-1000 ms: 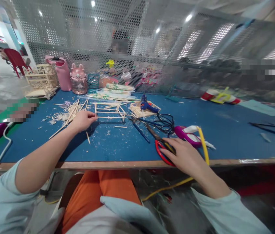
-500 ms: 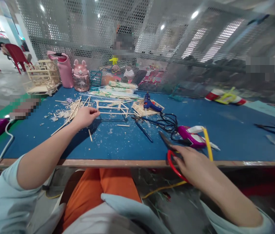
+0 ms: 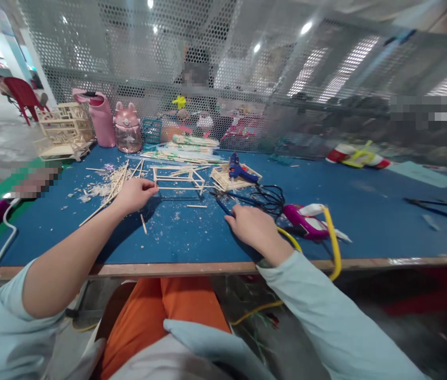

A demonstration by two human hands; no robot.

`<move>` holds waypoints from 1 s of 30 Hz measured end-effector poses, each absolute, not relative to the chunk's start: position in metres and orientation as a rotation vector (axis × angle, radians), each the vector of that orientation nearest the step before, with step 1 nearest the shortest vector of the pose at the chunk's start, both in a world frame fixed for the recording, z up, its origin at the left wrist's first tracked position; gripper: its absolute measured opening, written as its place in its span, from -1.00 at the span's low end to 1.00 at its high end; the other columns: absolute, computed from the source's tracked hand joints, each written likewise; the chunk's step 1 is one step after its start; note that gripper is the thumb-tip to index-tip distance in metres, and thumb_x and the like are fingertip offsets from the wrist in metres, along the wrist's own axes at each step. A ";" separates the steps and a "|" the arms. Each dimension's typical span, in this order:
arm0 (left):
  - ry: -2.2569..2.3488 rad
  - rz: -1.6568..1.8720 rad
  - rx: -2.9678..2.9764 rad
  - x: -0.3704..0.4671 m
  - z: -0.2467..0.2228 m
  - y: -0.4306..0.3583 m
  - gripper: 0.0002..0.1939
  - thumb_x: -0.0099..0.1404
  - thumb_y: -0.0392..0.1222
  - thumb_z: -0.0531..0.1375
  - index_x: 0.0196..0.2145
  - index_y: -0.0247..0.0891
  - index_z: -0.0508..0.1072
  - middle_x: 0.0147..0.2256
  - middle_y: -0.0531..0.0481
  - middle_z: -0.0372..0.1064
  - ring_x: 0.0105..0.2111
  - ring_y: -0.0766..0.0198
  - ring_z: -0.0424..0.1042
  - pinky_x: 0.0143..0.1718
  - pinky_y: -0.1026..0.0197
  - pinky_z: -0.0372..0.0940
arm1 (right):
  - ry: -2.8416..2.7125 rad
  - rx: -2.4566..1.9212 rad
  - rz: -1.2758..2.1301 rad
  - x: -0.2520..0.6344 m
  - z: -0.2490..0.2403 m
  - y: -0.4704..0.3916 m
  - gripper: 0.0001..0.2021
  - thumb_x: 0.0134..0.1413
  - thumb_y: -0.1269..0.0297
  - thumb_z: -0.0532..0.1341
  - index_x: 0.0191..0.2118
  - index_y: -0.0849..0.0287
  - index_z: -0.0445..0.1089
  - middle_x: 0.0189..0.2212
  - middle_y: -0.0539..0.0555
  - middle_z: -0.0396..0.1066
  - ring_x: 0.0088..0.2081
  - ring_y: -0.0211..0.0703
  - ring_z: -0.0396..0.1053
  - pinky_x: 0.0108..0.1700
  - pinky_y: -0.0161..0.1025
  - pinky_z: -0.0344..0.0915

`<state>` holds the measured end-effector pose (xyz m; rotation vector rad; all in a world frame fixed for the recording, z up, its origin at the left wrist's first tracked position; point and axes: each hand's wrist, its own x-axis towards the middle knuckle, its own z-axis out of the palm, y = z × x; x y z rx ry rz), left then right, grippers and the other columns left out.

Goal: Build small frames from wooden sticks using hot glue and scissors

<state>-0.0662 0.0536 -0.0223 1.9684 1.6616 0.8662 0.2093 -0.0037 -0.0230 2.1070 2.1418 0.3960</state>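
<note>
My left hand (image 3: 135, 194) pinches the left end of a small frame of thin wooden sticks (image 3: 179, 180), which stands on the blue table mat. To its right, my right hand (image 3: 252, 222) has its fingers on the handles of blue-handled pliers (image 3: 223, 205); the pliers lie on the mat with their jaws toward the frame. A blue glue gun (image 3: 241, 171) rests on a flat stick panel (image 3: 225, 179) behind the pliers. Loose sticks (image 3: 118, 184) and shavings lie beyond my left hand. The scissors are not visible.
A purple and white device (image 3: 308, 221) with a yellow strap and black cable lies right of my right hand. Pink bottles (image 3: 102, 119), a larger stick model (image 3: 65, 132) and bagged sticks (image 3: 187, 150) stand or lie at the back. Red-handled pliers (image 3: 445, 206) are far right.
My right hand has let go of the red-handled scissors and moved left and forward onto the blue pliers. My left hand still pinches the frame. The view has shifted slightly.
</note>
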 end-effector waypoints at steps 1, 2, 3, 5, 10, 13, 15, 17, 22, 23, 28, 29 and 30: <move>1.659 0.865 1.963 -0.066 -0.022 0.053 -0.76 0.12 -0.11 0.13 -0.41 -0.26 0.55 -0.50 0.01 0.43 -0.51 0.29 0.27 -0.45 0.27 0.08 | 2.129 2.109 0.357 0.204 -0.023 -0.001 -0.68 0.18 0.20 -0.01 -0.22 0.27 0.42 -0.29 0.29 0.49 -0.22 0.02 0.46 -0.30 -0.20 0.26; 1.652 0.869 1.960 -0.066 -0.022 0.054 -0.76 0.12 -0.11 0.13 -0.41 -0.26 0.56 -0.50 0.01 0.44 -0.50 0.28 0.28 -0.44 0.27 0.08 | 2.117 2.110 0.338 0.199 -0.023 0.000 -0.68 0.17 0.22 -0.02 -0.21 0.28 0.42 -0.30 0.30 0.50 -0.23 0.03 0.46 -0.31 -0.20 0.26; 1.642 0.876 1.956 -0.066 -0.023 0.054 -0.77 0.12 -0.11 0.14 -0.42 -0.26 0.56 -0.50 0.01 0.44 -0.50 0.28 0.28 -0.44 0.26 0.08 | 2.113 2.107 0.337 0.194 -0.022 -0.001 -0.67 0.17 0.25 -0.03 -0.23 0.29 0.43 -0.31 0.30 0.50 -0.24 0.04 0.47 -0.31 -0.19 0.26; 1.620 0.891 1.951 -0.067 -0.024 0.055 -0.77 0.12 -0.11 0.14 -0.44 -0.25 0.56 -0.52 0.01 0.43 -0.51 0.28 0.28 -0.44 0.26 0.08 | 2.126 2.080 0.350 0.184 -0.016 -0.012 -0.67 0.14 0.28 -0.03 -0.30 0.27 0.47 -0.34 0.30 0.51 -0.25 0.07 0.48 -0.32 -0.18 0.27; 1.627 0.898 1.960 -0.067 -0.028 0.058 -0.77 0.12 -0.11 0.14 -0.41 -0.26 0.56 -0.48 0.01 0.45 -0.47 0.27 0.31 -0.40 0.26 0.11 | 2.172 1.982 0.262 0.159 -0.005 -0.042 -0.66 0.07 0.28 0.00 -0.39 0.24 0.52 -0.40 0.31 0.52 -0.28 0.10 0.49 -0.31 -0.15 0.30; 1.624 0.901 1.954 -0.067 -0.027 0.057 -0.75 0.13 -0.10 0.13 -0.41 -0.28 0.55 -0.48 0.01 0.44 -0.47 0.29 0.30 -0.41 0.27 0.10 | 2.185 2.013 0.205 0.152 -0.013 -0.025 -0.66 0.06 0.30 0.01 -0.35 0.29 0.53 -0.35 0.36 0.51 -0.23 0.12 0.48 -0.29 -0.15 0.30; 1.604 0.918 1.944 -0.067 -0.026 0.056 -0.73 0.14 -0.09 0.12 -0.40 -0.29 0.55 -0.48 0.02 0.44 -0.48 0.31 0.28 -0.41 0.28 0.10 | 2.166 2.093 0.168 0.150 -0.018 -0.002 -0.65 0.08 0.28 0.01 -0.29 0.34 0.51 -0.30 0.39 0.50 -0.18 0.15 0.46 -0.27 -0.15 0.29; 1.584 0.940 1.929 -0.067 -0.024 0.056 -0.71 0.14 -0.06 0.11 -0.39 -0.31 0.54 -0.49 0.03 0.43 -0.50 0.32 0.26 -0.42 0.28 0.09 | 2.150 2.170 0.143 0.151 -0.020 0.018 -0.62 0.13 0.24 -0.02 -0.24 0.34 0.49 -0.25 0.39 0.49 -0.15 0.15 0.45 -0.26 -0.15 0.28; 1.579 0.951 1.909 -0.066 -0.023 0.055 -0.68 0.15 -0.06 0.11 -0.35 -0.33 0.55 -0.47 0.02 0.42 -0.50 0.33 0.24 -0.41 0.27 0.08 | 2.243 2.215 0.152 0.172 -0.011 0.010 -0.60 0.19 0.06 -0.06 -0.21 0.20 0.42 -0.30 0.25 0.50 -0.22 0.06 0.46 -0.28 -0.16 0.27; 1.581 0.952 1.905 -0.066 -0.023 0.056 -0.68 0.15 -0.07 0.11 -0.34 -0.33 0.55 -0.46 0.02 0.43 -0.50 0.34 0.23 -0.41 0.27 0.08 | 2.226 2.227 0.174 0.183 -0.011 -0.001 -0.62 0.20 0.07 -0.06 -0.23 0.18 0.41 -0.32 0.23 0.50 -0.23 0.05 0.46 -0.28 -0.16 0.28; 1.601 0.971 1.863 -0.065 -0.024 0.057 -0.70 0.14 -0.08 0.12 -0.34 -0.34 0.56 -0.47 0.00 0.44 -0.53 0.34 0.23 -0.43 0.27 0.09 | 2.326 2.209 0.430 0.257 -0.046 -0.055 -0.60 0.11 0.08 0.04 -0.09 0.27 0.38 -0.11 0.31 0.43 -0.07 0.11 0.39 -0.08 -0.06 0.31; 1.595 0.975 1.860 -0.065 -0.024 0.057 -0.70 0.14 -0.09 0.13 -0.34 -0.34 0.56 -0.47 0.00 0.44 -0.52 0.33 0.23 -0.42 0.26 0.09 | 2.386 2.202 0.458 0.269 -0.058 -0.062 -0.56 0.12 0.07 0.03 -0.05 0.31 0.36 -0.06 0.35 0.39 -0.01 0.12 0.36 -0.05 -0.05 0.31; 1.586 0.982 1.859 -0.065 -0.024 0.058 -0.70 0.14 -0.09 0.13 -0.34 -0.34 0.56 -0.46 0.00 0.44 -0.51 0.33 0.24 -0.42 0.26 0.09 | 2.448 2.193 0.500 0.278 -0.069 -0.065 -0.52 0.14 0.07 0.00 0.00 0.34 0.33 0.00 0.37 0.35 0.04 0.12 0.32 -0.01 -0.03 0.29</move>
